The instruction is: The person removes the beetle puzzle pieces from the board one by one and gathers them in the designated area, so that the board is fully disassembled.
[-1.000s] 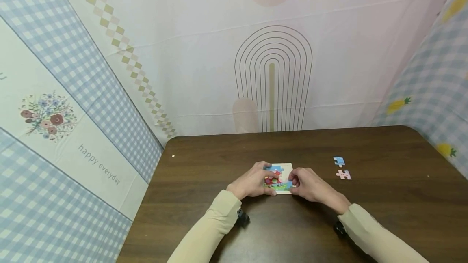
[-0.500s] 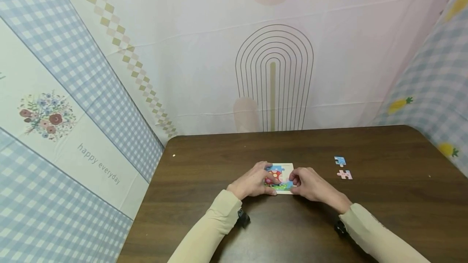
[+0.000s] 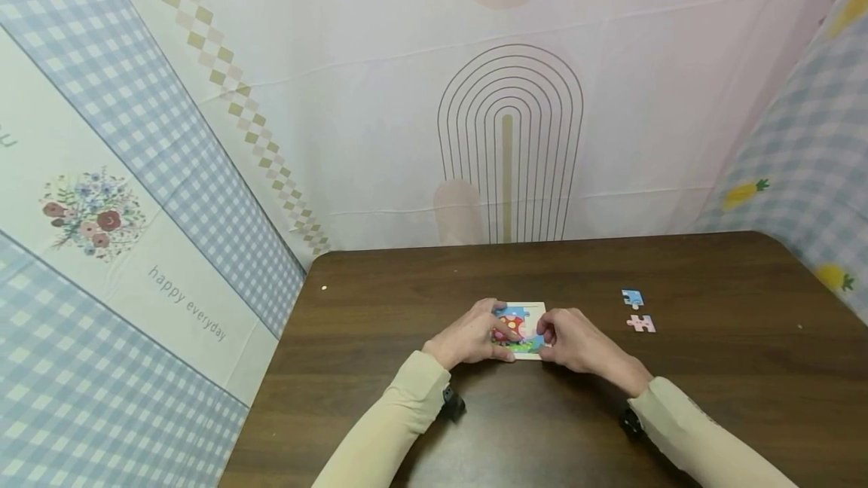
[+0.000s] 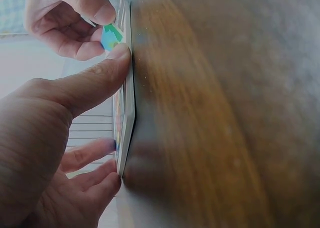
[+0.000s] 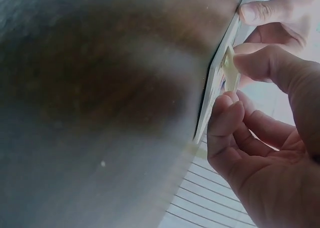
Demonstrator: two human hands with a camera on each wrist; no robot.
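A small picture puzzle tray [image 3: 532, 306] with a pale frame lies on the table, a cartoon scene of blue, red and green filling its left part. My left hand [image 3: 471, 333] holds the tray between the thumb at its near edge and fingers at its far edge; another finger rests over the picture. My right hand [image 3: 579, 343] pinches a green-and-blue jigsaw piece [image 4: 111, 36] between thumb and fingers. In the right wrist view this jigsaw piece [image 5: 231, 72] stands tilted over the tray; whether it touches the tray I cannot tell.
Two loose jigsaw pieces lie right of the tray: a blue one [image 3: 632, 298] and, nearer, a pink one [image 3: 641, 324]. The brown wooden table [image 3: 380, 285] meets a patterned cloth [image 3: 380, 134] behind. A tiny white speck [image 3: 324, 288] is at the far left.
A finger of my left hand has shifted slightly lower over the picture. Both hands otherwise stay at the tray, and the right still pinches its piece.
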